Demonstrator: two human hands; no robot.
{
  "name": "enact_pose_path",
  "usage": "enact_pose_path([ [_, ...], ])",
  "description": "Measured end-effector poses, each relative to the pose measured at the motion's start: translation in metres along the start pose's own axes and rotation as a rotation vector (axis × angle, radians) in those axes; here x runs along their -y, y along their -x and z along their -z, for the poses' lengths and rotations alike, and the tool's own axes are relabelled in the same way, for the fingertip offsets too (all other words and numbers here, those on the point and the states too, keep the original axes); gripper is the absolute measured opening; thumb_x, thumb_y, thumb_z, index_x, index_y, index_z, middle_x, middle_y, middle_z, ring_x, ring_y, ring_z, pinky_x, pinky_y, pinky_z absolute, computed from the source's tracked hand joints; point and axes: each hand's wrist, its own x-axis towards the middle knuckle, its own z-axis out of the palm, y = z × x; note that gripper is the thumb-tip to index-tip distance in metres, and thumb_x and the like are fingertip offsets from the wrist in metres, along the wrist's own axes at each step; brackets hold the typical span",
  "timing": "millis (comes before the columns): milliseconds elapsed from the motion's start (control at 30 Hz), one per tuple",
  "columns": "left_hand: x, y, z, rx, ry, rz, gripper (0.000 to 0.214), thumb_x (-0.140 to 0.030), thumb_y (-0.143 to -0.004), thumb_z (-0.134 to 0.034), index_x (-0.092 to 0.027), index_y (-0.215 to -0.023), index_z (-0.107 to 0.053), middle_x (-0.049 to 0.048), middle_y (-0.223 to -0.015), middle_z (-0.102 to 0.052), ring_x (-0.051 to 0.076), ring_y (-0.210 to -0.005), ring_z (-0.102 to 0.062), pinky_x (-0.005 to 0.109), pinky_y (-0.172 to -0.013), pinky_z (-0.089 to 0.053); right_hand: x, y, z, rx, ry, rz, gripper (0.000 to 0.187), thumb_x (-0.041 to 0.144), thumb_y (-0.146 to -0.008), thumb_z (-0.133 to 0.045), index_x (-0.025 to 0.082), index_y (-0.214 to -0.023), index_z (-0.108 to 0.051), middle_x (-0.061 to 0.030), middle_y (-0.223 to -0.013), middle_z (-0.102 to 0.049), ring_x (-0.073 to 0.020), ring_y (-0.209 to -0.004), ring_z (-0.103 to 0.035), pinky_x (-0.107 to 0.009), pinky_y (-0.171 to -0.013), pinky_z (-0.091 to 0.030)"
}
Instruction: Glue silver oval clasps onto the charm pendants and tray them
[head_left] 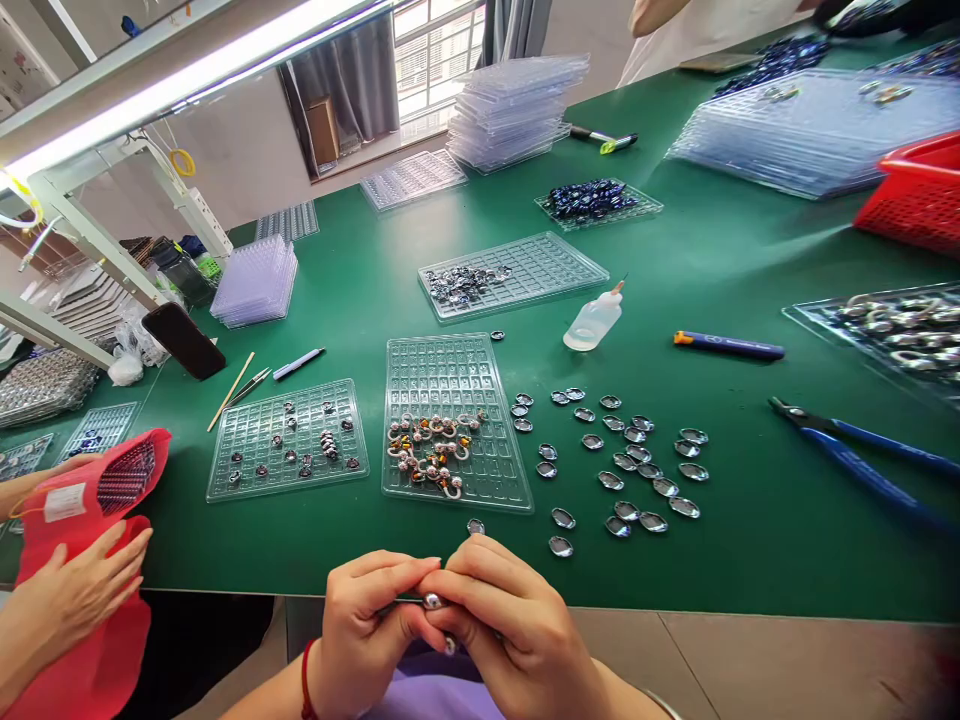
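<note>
My left hand [367, 625] and my right hand [499, 625] meet at the near edge of the green table [750, 260]. Both pinch one small silver oval piece [433, 601] between their fingertips, and a thin metal tool seems to lie in my left fingers. Just beyond them stands a clear grid tray [450, 420] with a heap of ring-shaped jewellery parts [435, 455]. Several loose oval silver settings [630, 470] are scattered to its right. A second grid tray [289, 438] with a few small dark stones lies to the left.
A glue bottle [592, 322], a blue pen [727, 346] and blue pliers [862, 455] lie at the right. Stacks of clear trays [517, 110] and a red basket [915, 195] stand at the back. Another person's hands [75, 590] hold a red bag [97, 500] at left, beside a phone [182, 340].
</note>
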Motion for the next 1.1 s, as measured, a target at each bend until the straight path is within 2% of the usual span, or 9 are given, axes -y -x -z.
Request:
enact_pose_path([
  [400,0.0051,0.0014,0.0019,0.025,0.026,0.000,0.028,-0.031,-0.088,-0.065,-0.027,-0.115,-0.072,0.0063,-0.086,-0.078,0.016,-0.074,-0.072,0.022,-0.069,-0.059,-0.0007,-0.0004,0.0007,0.039,0.018,0.005,0.017,0.007,-0.091,-0.050,0.016,-0.094,-0.064,-0.0037,-0.069,-0.056,-0.0143,-0.062,-0.048,-0.028,-0.053,-0.042],
  [900,0.0082,0.0023,0.0016,0.022,0.063,0.015,0.032,-0.041,-0.087,-0.064,-0.026,-0.115,-0.072,0.0073,-0.086,-0.078,0.017,-0.073,-0.071,0.024,-0.068,-0.058,0.0009,-0.0050,0.0022,0.041,0.023,-0.004,0.017,0.010,-0.092,-0.050,0.017,-0.088,-0.065,-0.0033,-0.067,-0.057,-0.0142,-0.061,-0.049,-0.028,-0.054,-0.042],
  [1100,0.0067,0.0020,0.0009,0.032,0.064,0.025,0.033,-0.037,-0.087,-0.065,-0.026,-0.118,-0.070,0.0075,-0.085,-0.077,0.017,-0.073,-0.070,0.025,-0.068,-0.057,-0.0002,-0.0039,0.0024,0.035,0.028,0.007,0.016,0.010,-0.092,-0.050,0.016,-0.092,-0.065,-0.0037,-0.069,-0.058,-0.0147,-0.062,-0.048,-0.028,-0.053,-0.042],
])
